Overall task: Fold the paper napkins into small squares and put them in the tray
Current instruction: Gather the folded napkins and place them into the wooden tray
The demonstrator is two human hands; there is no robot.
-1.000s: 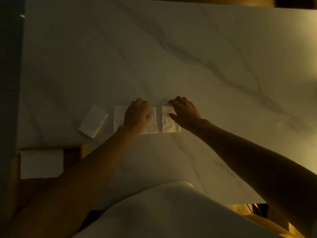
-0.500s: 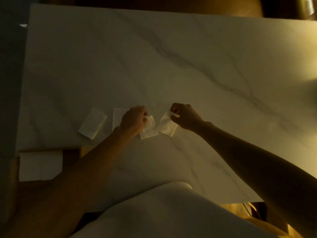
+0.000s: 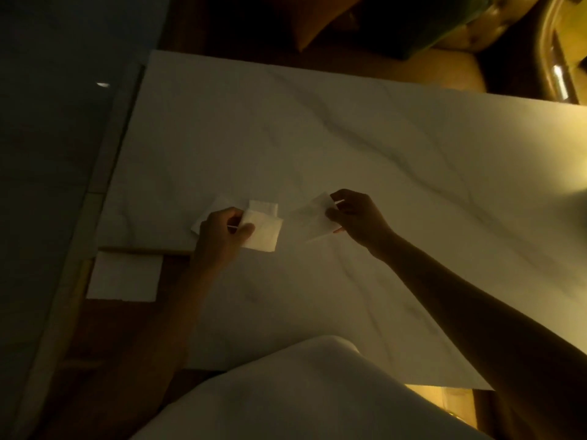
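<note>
Mid-frame over the worktop, left hand pinches one folded napkin, right hand pinches another. Gathering step, I'd say; next, carry both trayward, tray unseen.

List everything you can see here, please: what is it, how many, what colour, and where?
Table: one, white marble with grey veins, fills the middle.
Held napkins: two, white; one in the left hand, one in the right hand, both lifted off the table.
Napkins on the table: two, white; one behind the left hand's napkin, one partly hidden by the left hand.
Napkin stack: one, white, off the table's near left corner; what it rests on is too dark to tell.
Chair: one, yellowish, beyond the far edge.
Garment: one, white, bottom centre.
Left hand: pinching its napkin.
Right hand: pinching its napkin.
</note>
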